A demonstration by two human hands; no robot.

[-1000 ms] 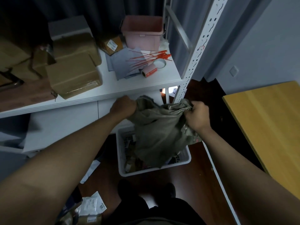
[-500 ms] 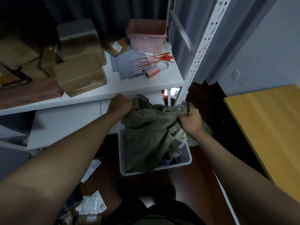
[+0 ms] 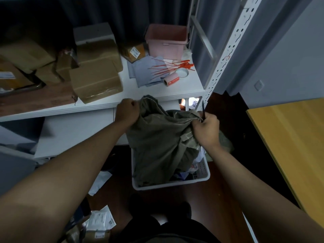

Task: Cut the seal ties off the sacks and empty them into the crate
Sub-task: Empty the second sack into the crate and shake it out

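An olive-green cloth sack (image 3: 157, 142) hangs over the white plastic crate (image 3: 204, 178) on the floor. My left hand (image 3: 127, 113) grips the sack's upper left corner. My right hand (image 3: 207, 128) grips its upper right edge, and a thin dark tool or tie sticks up from that fist. The sack's lower end droops into the crate, where several small packets lie. Red seal ties (image 3: 170, 66) lie in a loose bunch on the white shelf (image 3: 157, 92) above.
Cardboard boxes (image 3: 95, 81), a pink bin (image 3: 166, 42), grey mailers, a tape roll (image 3: 171, 80) and a paper roll sit on the shelf. A white rack post (image 3: 226, 55) rises at right. A wooden table (image 3: 289, 142) stands far right. Parcels (image 3: 100, 220) lie on the floor at lower left.
Both hands keep their hold on the sack. My right hand dropped and pulled in toward the left, then moved back out slightly; the sack sank lower into the crate and bunched up.
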